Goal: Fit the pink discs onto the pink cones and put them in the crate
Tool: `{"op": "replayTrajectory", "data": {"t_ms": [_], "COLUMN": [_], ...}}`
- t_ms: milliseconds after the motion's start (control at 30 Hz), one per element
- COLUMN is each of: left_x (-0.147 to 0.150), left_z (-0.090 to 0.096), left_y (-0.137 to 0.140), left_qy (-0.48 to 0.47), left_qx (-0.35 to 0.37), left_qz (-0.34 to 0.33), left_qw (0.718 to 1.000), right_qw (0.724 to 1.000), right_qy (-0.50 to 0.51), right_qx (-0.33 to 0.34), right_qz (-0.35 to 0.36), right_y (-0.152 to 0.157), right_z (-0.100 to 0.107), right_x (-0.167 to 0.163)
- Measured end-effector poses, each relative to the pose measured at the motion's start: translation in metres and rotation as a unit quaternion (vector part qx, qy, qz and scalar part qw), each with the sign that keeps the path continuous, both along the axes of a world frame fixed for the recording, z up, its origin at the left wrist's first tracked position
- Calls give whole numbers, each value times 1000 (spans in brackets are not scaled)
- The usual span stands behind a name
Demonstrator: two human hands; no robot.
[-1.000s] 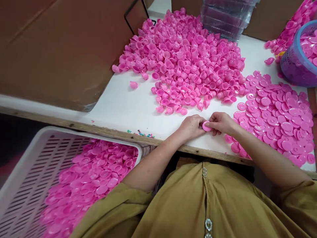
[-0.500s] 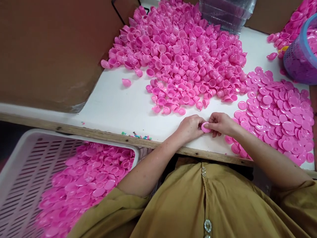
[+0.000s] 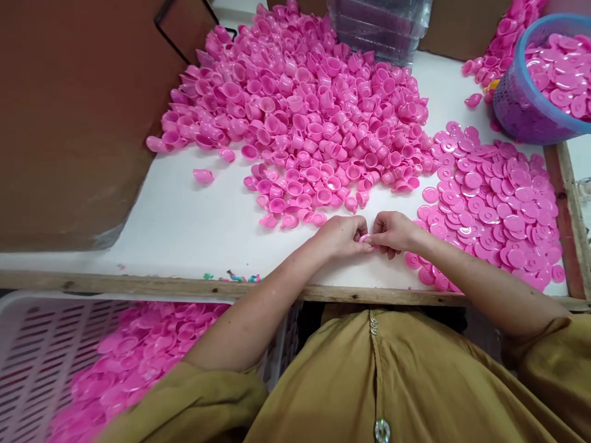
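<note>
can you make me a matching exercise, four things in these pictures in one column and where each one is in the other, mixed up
Things:
1. heap of pink cups
2. spread of pink saucers
3. purple basket
4. white slatted crate

Places:
A. below the table's front edge, on the person's left
B. far right corner of the table, filled with saucers
C. middle of the table, beyond both hands
D. on the table beside the right hand

Pairs: 1-C, 2-D, 3-B, 4-A
</note>
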State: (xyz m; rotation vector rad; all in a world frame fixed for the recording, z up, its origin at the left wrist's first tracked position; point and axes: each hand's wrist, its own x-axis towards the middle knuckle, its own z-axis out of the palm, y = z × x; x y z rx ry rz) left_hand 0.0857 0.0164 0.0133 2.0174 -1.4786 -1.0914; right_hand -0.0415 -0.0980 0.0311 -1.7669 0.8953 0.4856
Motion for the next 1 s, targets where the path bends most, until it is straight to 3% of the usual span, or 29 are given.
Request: {"op": "replayTrajectory", "data": {"t_ms": [233, 300, 333, 367, 433, 467, 533, 600, 700, 767, 867, 933, 1000], "left_x": [-7, -12, -12, -10, 5, 16, 41, 62, 70, 60, 41, 32, 28], "left_z": [3, 6, 9, 14, 27, 35, 51, 63, 68, 60, 40, 26, 15], "left_y": [-1, 10, 20, 35, 79, 107, 168, 224, 262, 245, 175, 121, 78], "left_qy": [16, 25, 26, 25, 20, 16, 8, -48, -172, -222, -246, -283, -326], "left_qx": [-11, -31, -37, -38, -18, 4, 76, 164, 205, 134, -12, -71, -86], "left_qz": [7, 35, 53, 72, 107, 122, 139, 169, 232, 269, 274, 225, 162], "left_qw": [1000, 999, 998, 996, 994, 992, 987, 971, 935, 927, 930, 930, 928], "right_qw": [999, 997, 990, 974, 917, 895, 874, 873, 878, 893, 932, 958, 972], "right_qy": [-34, -60, -67, -69, -40, -17, 18, 13, -38, -67, -110, -145, -176], "right_qx": [22, -48, -125, -216, -398, -446, -485, -485, -470, -440, -345, -246, -144], "right_qz": [15, 4, -8, -19, -17, -4, 28, 57, 78, 66, 15, -28, -64], "right_y": [-1, -16, -28, -41, -72, -87, -110, -122, -120, -110, -87, -70, -53], "right_z": [1, 5, 7, 9, 11, 10, 6, 0, -5, -3, 5, 9, 12], "right_x": [-4, -12, -18, -24, -36, -42, -52, -59, -61, -58, -52, -49, -48]}}
